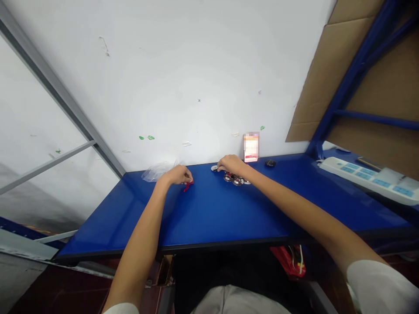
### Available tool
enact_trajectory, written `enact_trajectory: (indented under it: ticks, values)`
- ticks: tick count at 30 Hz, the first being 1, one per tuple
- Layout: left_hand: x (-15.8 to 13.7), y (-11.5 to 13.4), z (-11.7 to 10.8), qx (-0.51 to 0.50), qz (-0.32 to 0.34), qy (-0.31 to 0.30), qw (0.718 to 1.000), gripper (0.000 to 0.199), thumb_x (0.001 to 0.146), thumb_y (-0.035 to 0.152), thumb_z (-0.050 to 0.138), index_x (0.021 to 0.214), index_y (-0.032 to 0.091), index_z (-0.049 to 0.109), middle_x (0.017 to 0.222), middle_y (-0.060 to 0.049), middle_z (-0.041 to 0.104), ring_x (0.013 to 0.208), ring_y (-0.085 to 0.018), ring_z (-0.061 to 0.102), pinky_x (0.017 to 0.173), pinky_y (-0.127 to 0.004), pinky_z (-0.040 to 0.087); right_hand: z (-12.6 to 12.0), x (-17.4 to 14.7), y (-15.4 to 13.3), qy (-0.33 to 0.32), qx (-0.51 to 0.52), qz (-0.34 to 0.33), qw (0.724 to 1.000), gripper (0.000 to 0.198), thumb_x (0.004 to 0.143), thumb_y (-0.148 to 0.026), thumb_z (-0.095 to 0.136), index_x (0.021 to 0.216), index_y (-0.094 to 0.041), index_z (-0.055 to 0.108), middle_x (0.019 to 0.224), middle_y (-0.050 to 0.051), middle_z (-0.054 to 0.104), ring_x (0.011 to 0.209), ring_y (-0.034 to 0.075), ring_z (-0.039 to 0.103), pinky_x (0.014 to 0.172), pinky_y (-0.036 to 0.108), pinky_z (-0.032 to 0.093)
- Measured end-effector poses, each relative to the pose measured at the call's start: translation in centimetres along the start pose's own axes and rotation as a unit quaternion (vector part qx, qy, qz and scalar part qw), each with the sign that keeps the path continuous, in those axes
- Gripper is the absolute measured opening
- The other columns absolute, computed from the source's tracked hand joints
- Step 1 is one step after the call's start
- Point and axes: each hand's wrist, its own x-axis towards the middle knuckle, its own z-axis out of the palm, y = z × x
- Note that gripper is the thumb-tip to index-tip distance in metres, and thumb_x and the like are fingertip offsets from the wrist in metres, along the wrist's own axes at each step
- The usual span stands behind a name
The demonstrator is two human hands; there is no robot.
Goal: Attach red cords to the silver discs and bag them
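Observation:
Pinched in the fingers of my left hand [178,175] is a thin red cord [187,186], its loose end lying toward the blue tabletop. My right hand [231,164] reaches to the back of the table, fingertips closed at the edge of a small round whitish disc [214,168]. Under and beside that hand sits a cluster of shiny round metal pieces [237,181], with bits of red among them; my wrist partly hides them. Left of my left hand lies a crumpled clear plastic bag [153,171].
A lit phone [251,148] leans upright against the white wall. Near it is a small black object [270,163]. A white power strip [369,176] lies at the right, beside a blue metal frame [340,91]. The blue table [209,218] has a dark front edge.

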Motion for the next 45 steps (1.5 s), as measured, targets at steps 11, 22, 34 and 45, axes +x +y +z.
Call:
enact_trajectory:
  ticks: [11, 22, 34, 45]
  values:
    - [0.9, 1.9, 1.6, -0.080, 0.083, 0.138, 0.984, 0.018, 0.098, 0.033, 0.049, 0.106, 0.021, 0.061, 0.083, -0.002, 0.071, 0.069, -0.017, 0.070, 0.067, -0.027, 0.053, -0.2, -1.7, 0.4, 0.082, 0.034, -0.022, 0.996, 0.015, 0.104, -0.033, 0.072, 0.107, -0.024, 0.083, 0.112, 0.007, 0.073, 0.105, 0.022, 0.069, 0.074, 0.028, 0.041]
    - [1.1, 1.5, 1.6, -0.001, 0.071, 0.138, 0.988, 0.019, 0.086, 0.018, 0.053, 0.099, 0.019, 0.067, 0.080, -0.003, 0.073, 0.069, -0.019, 0.069, 0.066, -0.027, 0.049, 0.4, 2.2, 0.1, -0.002, -0.012, -0.042, 0.999, 0.028, 0.090, -0.043, 0.088, 0.096, -0.017, 0.078, 0.110, 0.011, 0.077, 0.090, 0.023, 0.069, 0.065, 0.029, 0.031]
    - [1.6, 1.1, 2.0, 0.029, 0.074, 0.137, 0.987, 0.018, 0.088, 0.019, 0.055, 0.098, 0.020, 0.070, 0.078, -0.003, 0.075, 0.069, -0.019, 0.069, 0.065, -0.027, 0.047, 0.4, 3.7, 0.9, -0.007, 0.022, -0.019, 1.000, 0.019, 0.089, -0.033, 0.088, 0.097, -0.018, 0.081, 0.107, 0.011, 0.079, 0.094, 0.024, 0.069, 0.070, 0.029, 0.034]
    - [1.8, 2.4, 2.5, -0.137, 0.105, 0.179, 0.968, 0.026, 0.097, 0.029, 0.060, 0.111, 0.015, 0.076, 0.090, -0.007, 0.077, 0.073, -0.016, 0.071, 0.068, -0.027, 0.057, -1.2, 1.0, 0.3, 0.116, 0.185, -0.040, 0.975, 0.012, 0.096, -0.030, 0.080, 0.101, -0.020, 0.085, 0.107, 0.007, 0.073, 0.091, 0.019, 0.067, 0.081, 0.027, 0.046]
